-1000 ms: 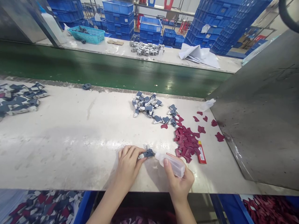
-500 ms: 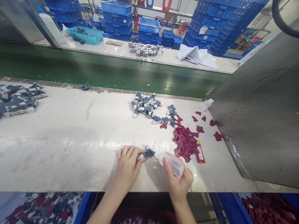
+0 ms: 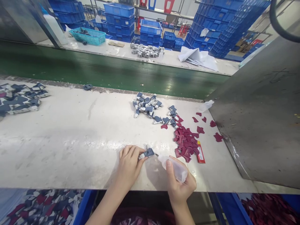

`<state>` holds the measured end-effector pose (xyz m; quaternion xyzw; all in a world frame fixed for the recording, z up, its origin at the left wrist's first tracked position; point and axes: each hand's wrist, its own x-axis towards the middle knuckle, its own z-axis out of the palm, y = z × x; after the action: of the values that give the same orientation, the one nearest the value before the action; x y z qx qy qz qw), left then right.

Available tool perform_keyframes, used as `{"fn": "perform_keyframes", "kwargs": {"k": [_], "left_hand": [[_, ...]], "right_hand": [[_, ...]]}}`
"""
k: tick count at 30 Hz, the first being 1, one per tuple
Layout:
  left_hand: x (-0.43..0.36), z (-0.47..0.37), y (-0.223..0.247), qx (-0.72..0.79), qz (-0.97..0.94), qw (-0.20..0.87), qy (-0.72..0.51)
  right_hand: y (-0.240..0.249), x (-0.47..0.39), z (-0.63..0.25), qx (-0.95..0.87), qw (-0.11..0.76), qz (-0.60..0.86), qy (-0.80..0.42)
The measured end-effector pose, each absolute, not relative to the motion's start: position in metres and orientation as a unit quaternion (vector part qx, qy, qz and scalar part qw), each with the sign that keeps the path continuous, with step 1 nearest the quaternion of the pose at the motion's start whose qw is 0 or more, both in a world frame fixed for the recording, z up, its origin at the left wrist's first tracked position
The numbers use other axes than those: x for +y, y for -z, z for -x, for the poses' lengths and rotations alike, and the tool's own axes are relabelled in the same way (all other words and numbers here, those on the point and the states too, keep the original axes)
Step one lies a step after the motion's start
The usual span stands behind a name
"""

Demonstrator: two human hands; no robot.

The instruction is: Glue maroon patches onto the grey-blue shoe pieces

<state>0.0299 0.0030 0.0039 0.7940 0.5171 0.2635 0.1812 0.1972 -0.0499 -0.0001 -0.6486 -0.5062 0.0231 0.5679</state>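
Observation:
Between the thumb and fingers of my left hand (image 3: 130, 165) is a small dark blue-grey and white plastic part (image 3: 148, 152), held just over the white tabletop. My right hand (image 3: 181, 184) is wrapped round a translucent squeeze bottle (image 3: 175, 168). The bottle's thin dark tip points left at the part, with a small gap between them. Right of the bottle lies a heap of maroon plastic pieces (image 3: 186, 140). Farther back is a pile of blue-grey and white parts (image 3: 147, 104).
A red box (image 3: 201, 154) lies beside the maroon heap, and another translucent bottle (image 3: 206, 105) rests by the metal panel (image 3: 262, 112). More blue-grey parts (image 3: 20, 98) are piled at the left. A green conveyor belt (image 3: 112, 72) runs behind. Filled bins sit below the table edge.
The squeeze bottle in my right hand has drawn back slightly to the right, its tip now away from the part. My left hand keeps its hold on the part. The view has shifted a little.

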Motion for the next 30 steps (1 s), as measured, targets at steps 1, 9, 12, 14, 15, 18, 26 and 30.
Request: {"fn": "perform_keyframes", "kwargs": {"k": [1,9,12,14,15,18,26,30], "left_hand": [[0.003,-0.03,-0.004,0.516,-0.794,0.181,-0.263],[0.003,-0.03,-0.004,0.521,-0.793,0.184,-0.257],[0.003,-0.03,-0.004,0.52,-0.792,0.19,-0.257],[0.002,-0.03,-0.005,0.52,-0.791,0.192,-0.26],[0.002,-0.03,-0.005,0.52,-0.79,0.192,-0.261],[0.002,-0.03,-0.006,0.519,-0.79,0.193,-0.262],[0.002,-0.03,-0.007,0.521,-0.788,0.199,-0.261],[0.003,-0.03,-0.006,0.518,-0.79,0.194,-0.263]], "right_hand": [[0.001,-0.051,-0.197,-0.505,0.57,0.648,-0.023],[0.011,-0.058,-0.197,-0.427,0.652,0.626,-0.021],[0.008,-0.057,-0.193,-0.476,0.617,0.624,-0.063],[0.005,-0.055,-0.191,-0.51,0.586,0.625,-0.076],[0.003,-0.053,-0.19,-0.521,0.576,0.625,-0.074],[-0.002,-0.049,-0.189,-0.534,0.562,0.628,-0.069],[-0.003,-0.045,-0.187,-0.534,0.557,0.629,-0.095],[-0.005,-0.043,-0.187,-0.541,0.553,0.625,-0.102]]}}
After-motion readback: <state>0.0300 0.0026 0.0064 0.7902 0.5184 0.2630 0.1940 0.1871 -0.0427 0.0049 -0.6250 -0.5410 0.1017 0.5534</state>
